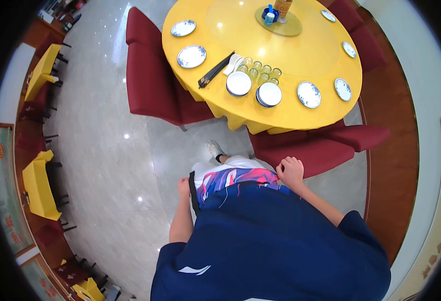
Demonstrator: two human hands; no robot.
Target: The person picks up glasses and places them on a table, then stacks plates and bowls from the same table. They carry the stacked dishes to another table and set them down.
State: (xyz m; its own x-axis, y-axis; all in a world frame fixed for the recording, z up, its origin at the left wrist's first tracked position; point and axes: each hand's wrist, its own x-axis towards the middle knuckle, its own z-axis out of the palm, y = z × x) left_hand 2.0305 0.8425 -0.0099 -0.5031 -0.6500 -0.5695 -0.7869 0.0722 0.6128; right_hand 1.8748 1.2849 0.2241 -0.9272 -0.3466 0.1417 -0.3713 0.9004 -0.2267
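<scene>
"Hands, two, bare: position and condition?"

"Right hand: at the right edge of the pink-and-purple printed cloth, fingers curled inward. Whether they pinch the cloth, I cannot tell. Left hand: at the opposite edge, just beside the black edging; partly hidden, so spread or pressed together, I cannot tell."

"Printed cloth: location?"

"Between the two hands, at the waist, below the hem of one navy short-sleeved shirt and above white shorts. One white sneaker shows beyond."

"Furniture nearest?"

"Maroon upholstered chair, beyond the right hand in view, pushed near the yellow-clothed round table. Second maroon chair, at the table's left side."

"Tableware, itemised?"

"Blue-patterned plates, six, spaced along the rim. White bowls, two stacks, side by side near the front edge. Small greenish glasses, two rows, just behind the bowls. White spoons, one bunch, left of the glasses. Black chopsticks, one bundle, lying slantwise left of the spoons."

"Table centre?"

"Round stand, bearing a brown container and a blue holder."
</scene>
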